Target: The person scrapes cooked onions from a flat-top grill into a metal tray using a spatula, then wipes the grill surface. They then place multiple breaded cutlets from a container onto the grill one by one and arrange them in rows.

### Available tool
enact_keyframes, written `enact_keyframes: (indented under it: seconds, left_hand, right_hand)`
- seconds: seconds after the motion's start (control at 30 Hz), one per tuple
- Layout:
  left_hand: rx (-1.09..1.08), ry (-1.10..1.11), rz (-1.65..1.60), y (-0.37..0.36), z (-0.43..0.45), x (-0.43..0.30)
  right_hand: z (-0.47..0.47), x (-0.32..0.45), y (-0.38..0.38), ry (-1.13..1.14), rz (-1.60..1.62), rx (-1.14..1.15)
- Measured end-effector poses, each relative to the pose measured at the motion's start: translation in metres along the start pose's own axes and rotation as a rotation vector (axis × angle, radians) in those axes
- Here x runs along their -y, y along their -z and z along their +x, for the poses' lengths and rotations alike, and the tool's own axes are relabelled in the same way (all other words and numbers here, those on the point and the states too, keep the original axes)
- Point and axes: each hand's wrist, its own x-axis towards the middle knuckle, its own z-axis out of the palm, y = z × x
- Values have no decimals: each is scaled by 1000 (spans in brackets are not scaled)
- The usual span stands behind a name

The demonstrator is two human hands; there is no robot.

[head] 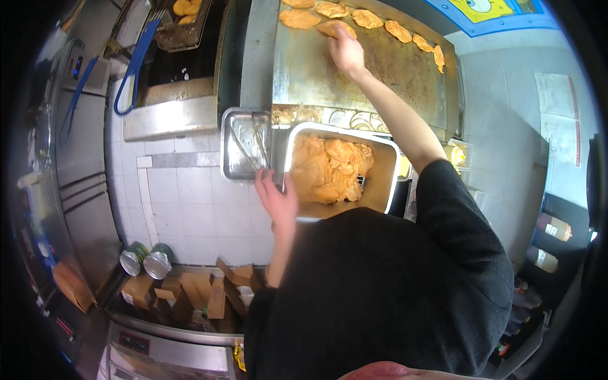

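Note:
My right hand [346, 50] reaches over a flat metal griddle [313, 71], its fingers on a marinated meat piece [332, 28]; whether they grip it or only press it is unclear. More flat orange pieces [368, 19] lie in rows along the griddle's far side and down its right. Near me stands a white-rimmed deep tub [395, 175] holding a heap of marinated raw meat [332, 166]. My left hand [278, 197] is at the tub's left edge, fingers apart, beside the handle end of metal tongs [259, 137] that lie in a small steel tray [225, 142]. Contact with the tongs is unclear.
Left of the griddle is a deep fryer [171, 114] with a blue-handled metal utensil [140, 66] and a tray of fried pieces [186, 9]. Squeeze bottles [454, 154] stand at the right. Opened cardboard boxes [194, 287] and foil-topped cans [157, 263] sit lower left.

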Motion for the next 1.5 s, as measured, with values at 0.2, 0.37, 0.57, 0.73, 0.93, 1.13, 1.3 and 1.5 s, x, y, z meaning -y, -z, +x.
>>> enact_keyframes:
  seconds: [0.2, 0.37, 0.57, 0.73, 0.93, 1.13, 1.3, 1.5]
  left_hand:
    - [-57, -123, -10, -10, 0, 28]
    - [32, -33, -70, -11, 1, 22]
    - [86, -37, -40, -10, 4, 17]
    - [103, -33, -21, -8, 3, 23]
    - [133, -36, -11, -10, 2, 21]
    - [102, -45, -37, -12, 1, 21]
    - [77, -53, 8, -16, 1, 35]
    - [125, -18, -5, -15, 3, 9]
  right_hand:
    - [-196, 56, 114, -55, 310, 124]
    - [-336, 58, 65, -431, 560, 655]
    - [-321, 114, 27, -288, 248, 659]
    - [-325, 137, 16, -303, 10, 572]
    - [-340, 137, 26, -216, 176, 539]
    - [-346, 120, 48, -348, 384, 558]
    - [-224, 57, 135, -901, 792, 328]
    - [-51, -113, 63, -799, 634, -222]
